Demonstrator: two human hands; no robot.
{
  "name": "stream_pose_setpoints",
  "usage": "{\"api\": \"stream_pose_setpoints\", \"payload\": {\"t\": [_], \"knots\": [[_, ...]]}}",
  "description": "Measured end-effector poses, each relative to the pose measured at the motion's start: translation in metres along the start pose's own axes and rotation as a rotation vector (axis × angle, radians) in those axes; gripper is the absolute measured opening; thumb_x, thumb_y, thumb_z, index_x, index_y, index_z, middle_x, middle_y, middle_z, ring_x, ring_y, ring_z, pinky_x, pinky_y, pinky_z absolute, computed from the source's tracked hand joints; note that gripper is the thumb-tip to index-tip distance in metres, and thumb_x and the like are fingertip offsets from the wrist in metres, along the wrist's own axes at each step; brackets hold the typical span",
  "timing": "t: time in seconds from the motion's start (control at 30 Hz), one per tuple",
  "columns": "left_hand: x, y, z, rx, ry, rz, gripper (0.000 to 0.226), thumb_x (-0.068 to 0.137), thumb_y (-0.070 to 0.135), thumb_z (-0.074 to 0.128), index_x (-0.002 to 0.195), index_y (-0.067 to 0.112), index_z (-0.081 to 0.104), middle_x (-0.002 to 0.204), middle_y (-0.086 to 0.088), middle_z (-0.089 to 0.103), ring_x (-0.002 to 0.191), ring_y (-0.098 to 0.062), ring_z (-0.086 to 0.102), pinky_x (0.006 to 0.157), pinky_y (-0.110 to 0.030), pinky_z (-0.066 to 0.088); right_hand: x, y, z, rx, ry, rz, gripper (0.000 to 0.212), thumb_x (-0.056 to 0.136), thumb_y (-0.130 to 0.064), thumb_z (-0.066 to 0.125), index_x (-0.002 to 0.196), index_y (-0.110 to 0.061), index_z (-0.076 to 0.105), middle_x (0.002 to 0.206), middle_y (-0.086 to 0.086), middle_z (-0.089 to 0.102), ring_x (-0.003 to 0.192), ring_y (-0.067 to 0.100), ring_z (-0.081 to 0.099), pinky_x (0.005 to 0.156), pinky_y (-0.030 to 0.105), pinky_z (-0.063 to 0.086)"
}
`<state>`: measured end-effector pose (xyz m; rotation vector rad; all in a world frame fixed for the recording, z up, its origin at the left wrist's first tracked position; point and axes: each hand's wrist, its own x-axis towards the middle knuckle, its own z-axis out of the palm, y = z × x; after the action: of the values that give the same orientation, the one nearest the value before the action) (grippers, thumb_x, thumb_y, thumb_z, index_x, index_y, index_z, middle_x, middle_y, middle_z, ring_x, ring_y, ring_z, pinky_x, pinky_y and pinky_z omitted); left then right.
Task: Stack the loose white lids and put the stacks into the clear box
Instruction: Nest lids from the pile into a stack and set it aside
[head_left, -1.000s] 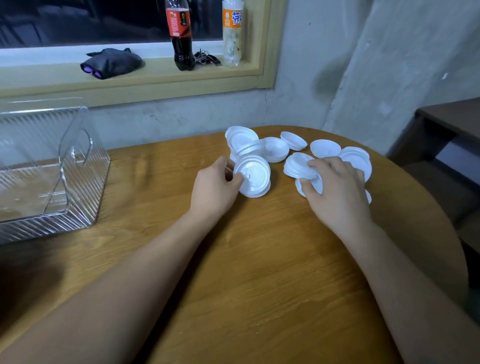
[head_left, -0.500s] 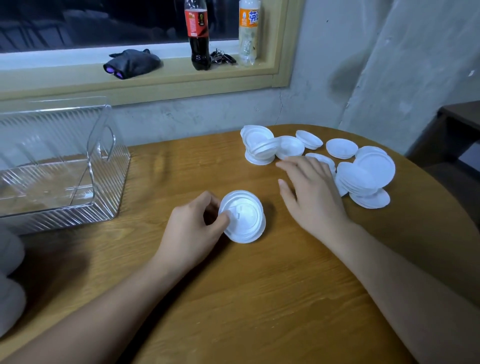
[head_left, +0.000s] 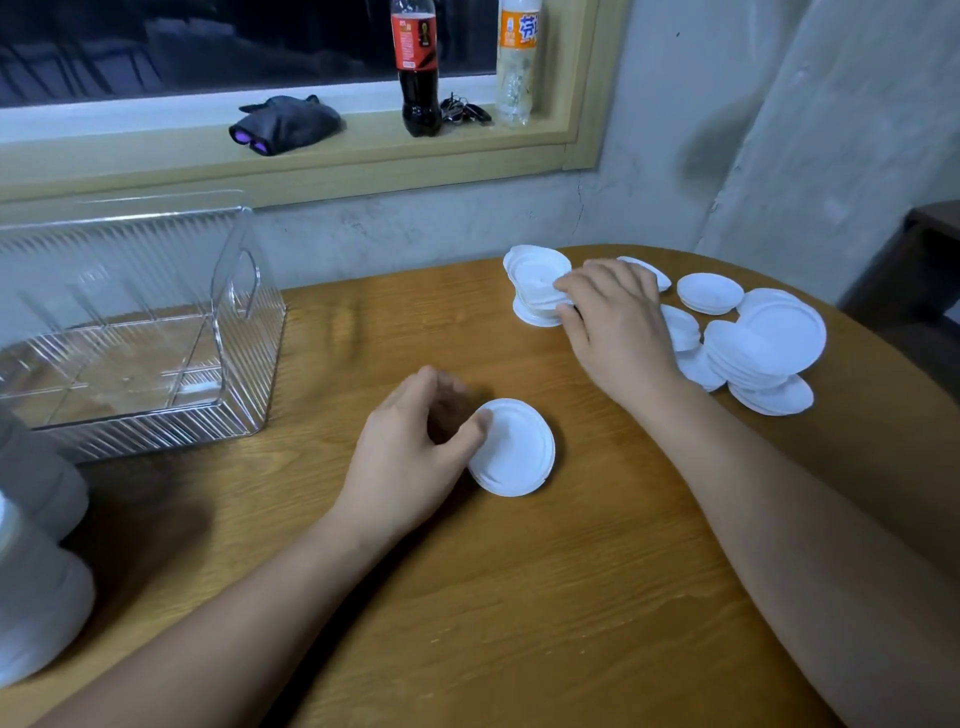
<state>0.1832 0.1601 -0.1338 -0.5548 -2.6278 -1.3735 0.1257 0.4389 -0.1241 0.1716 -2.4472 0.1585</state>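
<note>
At the worktop's centre lies a low stack of white lids. The left hand rests its thumb on the stack's rim with fingers curled, and its grip cannot be told. Farther back, the right hand pinches a tilted lid stack between fingers and thumb. Loose lids lie to its right, and the clear box stands at left.

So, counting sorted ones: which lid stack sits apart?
The small stack pinched by the left hand stands alone; the other lids cluster at the right hand, which grips a tilted stack.
</note>
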Motion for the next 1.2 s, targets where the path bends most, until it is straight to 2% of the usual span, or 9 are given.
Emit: {"api": "stream_pose_setpoints", "payload": {"t": [0.13,0.27,0.33,0.47,0.57,0.63,0.8,1.03,1.2], "knots": [[-0.001,-0.001,-0.004,-0.006,-0.19,0.119,0.07,0.086,0.055,0.084,0.146,0.034,0.053,0.139,0.021,0.057,0.129,-0.004,0.06,0.105,-0.022,0.048,-0.005,-0.001,-0.006,0.02,0.028,-0.051,0.012,0.107,-0.017,0.056,0.102,-0.015,0.066,0.108,-0.001,0.068,0.121,0.029,0.06,0.112,0.044,0.034],[-0.003,0.002,-0.007,0.035,-0.308,0.231,0.091,0.078,0.056,0.093,0.154,0.036,0.048,0.15,0.025,0.049,0.144,-0.003,0.05,0.118,-0.026,0.042,-0.013,-0.011,-0.022,0.14,0.019,-0.038,0.009,0.108,-0.018,0.058,0.105,-0.016,0.066,0.111,-0.004,0.068,0.124,0.023,0.058,0.111,0.038,0.032],[-0.003,0.0,-0.006,0.046,-0.303,0.262,0.077,0.084,0.052,0.091,0.15,0.034,0.054,0.147,0.023,0.054,0.141,-0.004,0.053,0.116,-0.034,0.046,-0.021,-0.017,-0.033,0.219,0.008,-0.02,0.008,0.108,-0.018,0.059,0.108,-0.016,0.067,0.112,-0.005,0.068,0.121,0.021,0.058,0.109,0.036,0.034],[-0.001,-0.003,-0.005,0.019,-0.204,0.256,0.032,0.1,0.034,0.078,0.131,0.03,0.07,0.125,0.018,0.067,0.119,-0.009,0.066,0.102,-0.031,0.052,-0.045,-0.03,-0.052,0.339,-0.075,0.004,0.005,0.107,-0.019,0.061,0.109,-0.019,0.066,0.11,-0.009,0.067,0.114,0.018,0.06,0.103,0.043,0.042],[-0.001,-0.004,-0.004,0.014,-0.188,0.229,0.019,0.102,0.028,0.075,0.121,0.032,0.075,0.115,0.017,0.071,0.109,-0.012,0.069,0.094,-0.032,0.054,-0.063,-0.037,-0.058,0.382,-0.134,-0.002,0.005,0.106,-0.019,0.064,0.108,-0.021,0.068,0.112,-0.012,0.068,0.113,0.015,0.06,0.1,0.041,0.045],[-0.001,-0.004,-0.004,0.002,-0.204,0.223,0.026,0.1,0.038,0.077,0.125,0.032,0.073,0.118,0.018,0.071,0.112,-0.011,0.069,0.095,-0.032,0.054,-0.071,-0.041,-0.062,0.416,-0.144,0.001,0.005,0.105,-0.017,0.067,0.107,-0.02,0.069,0.114,-0.012,0.069,0.115,0.015,0.061,0.099,0.039,0.048],[-0.004,-0.003,-0.004,0.069,-0.377,0.233,0.09,0.073,0.075,0.085,0.149,0.035,0.058,0.136,0.027,0.062,0.131,-0.004,0.058,0.111,-0.034,0.048,-0.088,-0.056,-0.074,0.5,-0.115,0.021,0.003,0.103,-0.012,0.068,0.103,-0.015,0.069,0.123,-0.01,0.07,0.121,0.012,0.063,0.1,0.039,0.052],[-0.002,-0.007,0.003,0.147,-0.341,0.274,0.082,0.076,0.086,0.074,0.143,0.041,0.061,0.131,0.024,0.063,0.119,-0.008,0.059,0.106,-0.04,0.049,-0.113,-0.071,-0.083,0.524,-0.135,-0.034,0.004,0.106,-0.012,0.065,0.108,-0.011,0.068,0.132,-0.007,0.069,0.124,0.013,0.065,0.101,0.043,0.049],[-0.003,-0.007,0.004,0.228,-0.379,0.283,0.112,0.069,0.096,0.07,0.159,0.035,0.045,0.14,0.024,0.055,0.126,-0.007,0.054,0.112,-0.045,0.046,-0.114,-0.07,-0.084,0.511,-0.065,0.065,0.004,0.104,-0.01,0.065,0.108,-0.011,0.068,0.127,-0.009,0.071,0.118,0.009,0.065,0.098,0.043,0.052]]}}
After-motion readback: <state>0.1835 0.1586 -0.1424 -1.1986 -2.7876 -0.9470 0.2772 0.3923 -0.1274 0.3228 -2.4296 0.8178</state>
